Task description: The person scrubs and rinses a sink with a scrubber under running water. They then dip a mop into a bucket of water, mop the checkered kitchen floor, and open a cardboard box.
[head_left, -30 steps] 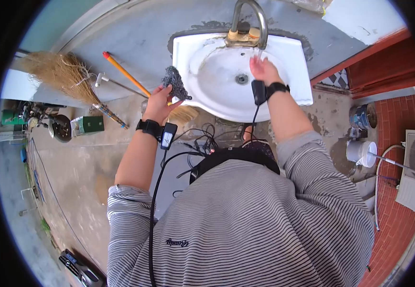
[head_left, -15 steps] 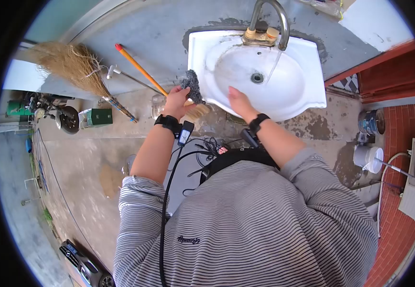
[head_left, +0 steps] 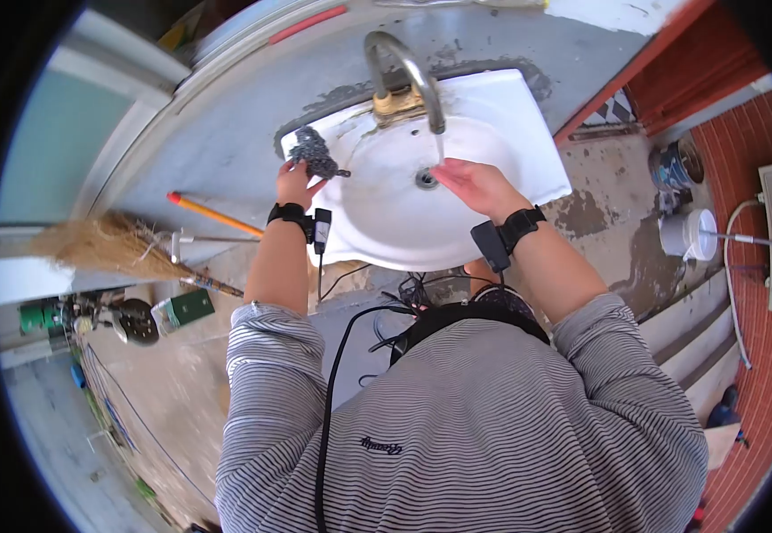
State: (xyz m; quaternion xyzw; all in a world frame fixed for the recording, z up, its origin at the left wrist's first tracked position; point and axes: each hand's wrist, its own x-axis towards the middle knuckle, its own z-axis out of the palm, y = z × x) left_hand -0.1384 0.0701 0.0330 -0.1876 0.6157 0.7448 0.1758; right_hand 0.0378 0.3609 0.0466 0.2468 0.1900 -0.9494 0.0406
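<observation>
Cloth, gripped by the left hand, slants lengthwise, tip toward drain; right hand uncurled, empty beneath water; shirt script unclear.

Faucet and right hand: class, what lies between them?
In the head view, a thin stream of water lies between the faucet and the right hand; no solid object shows there.

dark lettering on the striped shirt — not clearly readable.
</observation>
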